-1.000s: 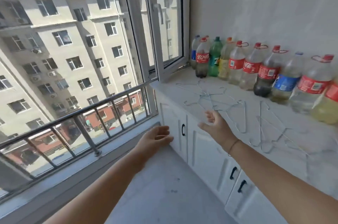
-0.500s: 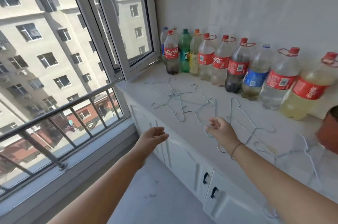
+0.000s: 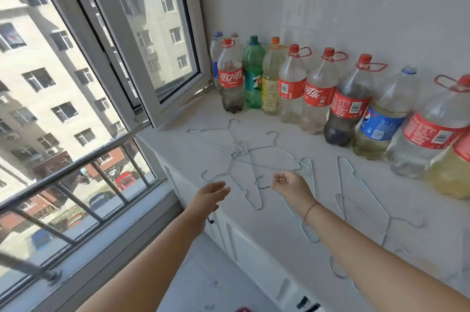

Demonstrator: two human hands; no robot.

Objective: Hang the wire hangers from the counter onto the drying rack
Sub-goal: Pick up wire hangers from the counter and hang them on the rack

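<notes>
- My right hand [image 3: 288, 185] hovers over the counter [image 3: 284, 212] with fingers loosely curled and nothing gripped.
- My left hand [image 3: 212, 193] reaches beside the counter's front edge, open, palm turned inward, empty.
- The wire hangers [image 3: 250, 159] lie flat in a tangled heap just beyond and between my hands; more of them are spread to the right of my right forearm.
- A row of plastic bottles [image 3: 318, 92] stands beyond the hangers along the wall.
- The open window [image 3: 142, 39] is to the left of my left hand.
</notes>
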